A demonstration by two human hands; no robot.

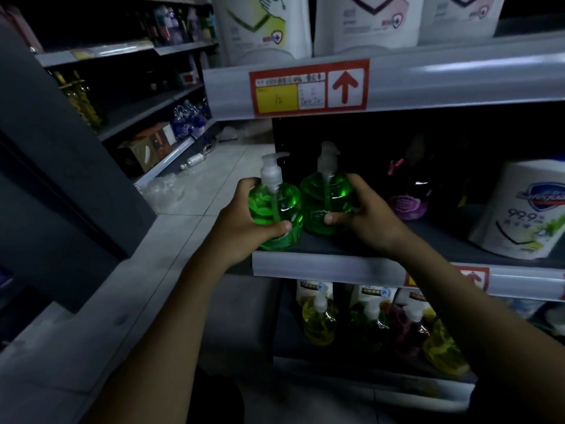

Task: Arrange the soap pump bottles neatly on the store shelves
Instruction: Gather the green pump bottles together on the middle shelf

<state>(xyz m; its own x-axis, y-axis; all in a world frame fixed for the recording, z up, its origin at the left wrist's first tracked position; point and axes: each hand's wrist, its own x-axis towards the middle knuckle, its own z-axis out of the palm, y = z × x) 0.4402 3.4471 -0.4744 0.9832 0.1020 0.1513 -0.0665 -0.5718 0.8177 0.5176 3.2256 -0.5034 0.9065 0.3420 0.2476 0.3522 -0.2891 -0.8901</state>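
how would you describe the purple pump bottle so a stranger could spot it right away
Find the middle shelf, under the red arrow price tag. Right of the two green bottles, the left one and the right one, a dark purple bottle stands further back in shadow. It alone there has a pink pump top.

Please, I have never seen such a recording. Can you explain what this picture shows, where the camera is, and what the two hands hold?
There is no machine: a person wears one camera on the head, looking down at the arms. The left hand wraps a green pump bottle at the middle shelf edge. The right hand has its grip on a second green bottle beside it. Further right stand a dark purple bottle and a white refill pack. Yellow bottles stand on the shelf below.
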